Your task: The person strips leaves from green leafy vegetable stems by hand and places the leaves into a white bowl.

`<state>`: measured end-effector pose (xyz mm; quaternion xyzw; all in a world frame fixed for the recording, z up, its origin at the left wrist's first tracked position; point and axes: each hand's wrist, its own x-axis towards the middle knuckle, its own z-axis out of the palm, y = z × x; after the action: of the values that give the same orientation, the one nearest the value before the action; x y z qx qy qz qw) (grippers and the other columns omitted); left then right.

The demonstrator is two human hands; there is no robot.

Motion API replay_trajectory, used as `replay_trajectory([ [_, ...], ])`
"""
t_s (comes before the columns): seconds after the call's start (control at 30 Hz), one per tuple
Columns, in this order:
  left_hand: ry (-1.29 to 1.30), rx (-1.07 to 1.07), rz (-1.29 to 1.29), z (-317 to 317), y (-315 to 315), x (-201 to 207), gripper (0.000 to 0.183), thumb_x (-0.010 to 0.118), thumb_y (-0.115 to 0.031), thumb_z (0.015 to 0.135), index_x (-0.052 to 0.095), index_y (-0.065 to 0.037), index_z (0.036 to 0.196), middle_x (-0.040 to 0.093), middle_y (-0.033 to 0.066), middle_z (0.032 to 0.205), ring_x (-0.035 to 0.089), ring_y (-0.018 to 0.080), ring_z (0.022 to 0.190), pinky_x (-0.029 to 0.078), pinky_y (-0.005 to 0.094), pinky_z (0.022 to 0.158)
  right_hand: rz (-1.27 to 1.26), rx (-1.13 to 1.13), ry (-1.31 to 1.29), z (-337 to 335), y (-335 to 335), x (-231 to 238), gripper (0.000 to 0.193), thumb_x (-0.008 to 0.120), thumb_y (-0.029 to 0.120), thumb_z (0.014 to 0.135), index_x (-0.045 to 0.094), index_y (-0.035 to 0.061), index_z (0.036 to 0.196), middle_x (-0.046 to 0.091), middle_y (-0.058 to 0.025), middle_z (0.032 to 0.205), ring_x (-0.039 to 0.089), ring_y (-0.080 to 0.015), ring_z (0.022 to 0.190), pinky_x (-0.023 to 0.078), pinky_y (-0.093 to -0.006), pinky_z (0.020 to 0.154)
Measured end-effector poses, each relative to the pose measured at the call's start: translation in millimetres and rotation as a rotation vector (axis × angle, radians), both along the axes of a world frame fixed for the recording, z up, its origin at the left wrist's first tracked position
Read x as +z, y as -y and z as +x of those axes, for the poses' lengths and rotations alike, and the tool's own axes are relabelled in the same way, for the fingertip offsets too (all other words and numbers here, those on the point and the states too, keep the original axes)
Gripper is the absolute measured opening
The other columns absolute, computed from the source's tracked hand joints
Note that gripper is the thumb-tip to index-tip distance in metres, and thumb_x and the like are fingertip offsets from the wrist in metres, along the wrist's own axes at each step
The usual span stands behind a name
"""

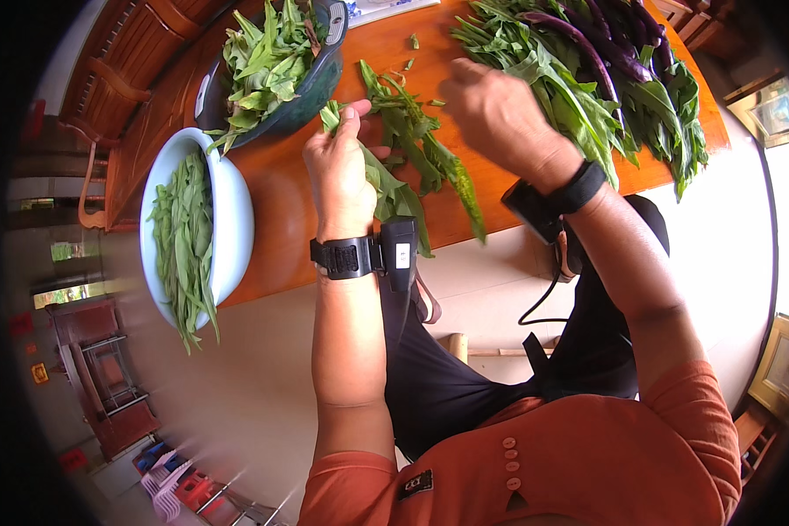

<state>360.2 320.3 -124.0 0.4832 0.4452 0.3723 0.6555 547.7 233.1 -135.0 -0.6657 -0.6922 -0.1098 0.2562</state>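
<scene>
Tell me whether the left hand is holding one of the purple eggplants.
No: the left hand holds green leaves, while the purple eggplants lie apart from it, on the right side of the wooden table.

No wording or number can be made out for certain. A small white label (402,255) sits on the black device (400,231) strapped at the left wrist (345,230); it bears tiny dark marks, too small to read. A dark rectangular patch (415,485) on the front of the orange-red shirt (579,456) carries a pale emblem or lettering, also unreadable at this size. Pale plates stand at the rim of the dark basin (323,74), the one at its right (335,24) showing fine dark marks that cannot be told as letters. At the top edge, a white item with blue print (381,9) is cut off, its print unclear.
</scene>
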Motion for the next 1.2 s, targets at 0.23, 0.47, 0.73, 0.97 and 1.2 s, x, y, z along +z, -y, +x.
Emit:
replay_trajectory([
  [0.23,0.111,-0.138,0.07,5,4,-3,0.028,0.055,-0.023,0.104,0.067,0.003,0.103,0.071,0.0133,0.094,0.068,0.0159,0.078,0.049,0.025,0.053,-0.128,-0.362,0.284,53,24,6,0.009,0.059,0.013,0.083,0.067,0.0091,0.082,0.066,-0.0142,0.082,0.069,-0.0315,0.071,0.052,-0.0434,0.061],
  [0.47,0.125,-0.294,0.047,14,12,-3,0.028,0.056,-0.022,0.104,0.064,0.005,0.107,0.071,0.0156,0.093,0.066,0.016,0.075,0.043,0.0232,0.05,0.159,-0.322,-0.045,68,21,27,0.013,0.059,0.012,0.08,0.063,0.0004,0.074,0.065,-0.0189,0.071,0.066,-0.0393,0.068,0.054,-0.0437,0.063],
  [0.73,0.181,-0.202,-0.051,19,16,2,0.024,0.061,-0.021,0.101,0.065,0.002,0.107,0.072,0.015,0.095,0.064,0.0137,0.071,0.04,0.0216,0.048,-0.355,0.135,-0.813,31,24,56,0.017,0.064,0.014,0.084,0.07,-0.0023,0.088,0.066,-0.0111,0.069,0.063,-0.0183,0.061,0.051,-0.0328,0.06],
  [0.97,0.182,-0.135,0.009,16,14,3,0.015,0.07,-0.018,0.095,0.069,-0.003,0.099,0.07,0.0048,0.081,0.055,0.0068,0.058,0.036,0.0215,0.046,-0.655,0.367,-0.794,10,18,45,0.017,0.068,0.013,0.085,0.069,-0.004,0.085,0.065,-0.0108,0.066,0.064,-0.0186,0.057,0.051,-0.0325,0.056],
  [1.2,0.072,-0.369,-0.023,15,18,2,0.017,0.067,-0.017,0.095,0.07,-0.005,0.106,0.073,0.0053,0.084,0.063,0.0066,0.063,0.035,0.0183,0.045,0.127,0.166,-0.355,24,12,39,0.029,0.062,0.004,0.088,0.071,0.0084,0.114,0.069,-0.0123,0.11,0.069,-0.0281,0.091,0.056,-0.039,0.08],
])
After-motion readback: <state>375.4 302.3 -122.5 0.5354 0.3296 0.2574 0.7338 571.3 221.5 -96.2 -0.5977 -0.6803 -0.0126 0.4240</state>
